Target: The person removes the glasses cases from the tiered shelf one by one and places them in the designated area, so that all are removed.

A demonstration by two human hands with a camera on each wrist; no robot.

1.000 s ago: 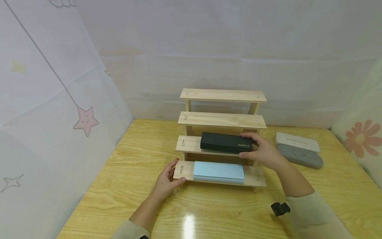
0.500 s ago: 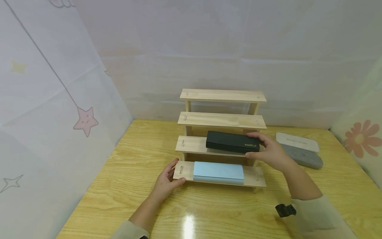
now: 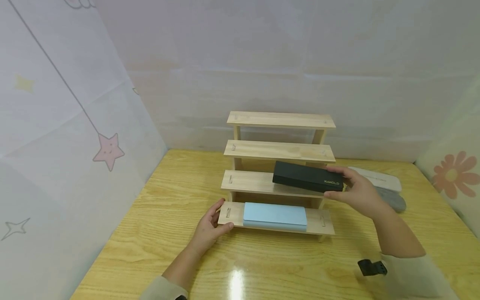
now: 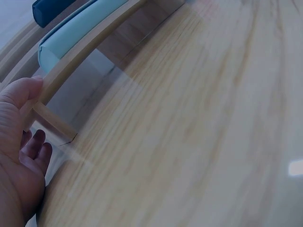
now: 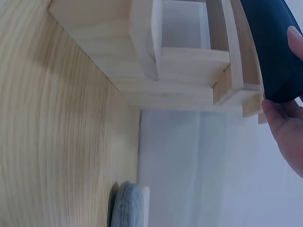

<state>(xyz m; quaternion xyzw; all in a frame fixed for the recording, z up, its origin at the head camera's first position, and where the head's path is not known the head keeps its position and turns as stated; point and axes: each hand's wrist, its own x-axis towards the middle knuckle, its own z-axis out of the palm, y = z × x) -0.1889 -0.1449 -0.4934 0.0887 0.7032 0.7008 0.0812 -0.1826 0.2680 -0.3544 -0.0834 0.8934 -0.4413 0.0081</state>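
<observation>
A tiered wooden shelf stand [image 3: 279,150] stands on the table. My left hand [image 3: 205,230] grips the left end of its lowest board, thumb on top and fingers behind, as the left wrist view also shows. Pinched by its right end in my right hand [image 3: 358,191] is a long black case [image 3: 305,176] with gold lettering, tilted and held above the right part of the second board from the bottom. In the right wrist view the black case [image 5: 277,49] sits between thumb and fingers. A light blue case [image 3: 274,214] lies on the lowest board.
Right of the stand, a white case [image 3: 382,179] and a grey felt-like case [image 3: 393,200] lie side by side on the wooden table [image 3: 150,200], partly hidden by my right hand. A pale patterned cloth [image 3: 270,54] hangs behind the table.
My right hand has carried the black case to the right and slightly up off the second board, past the stand's right end. My left hand has stayed on the lowest board.
</observation>
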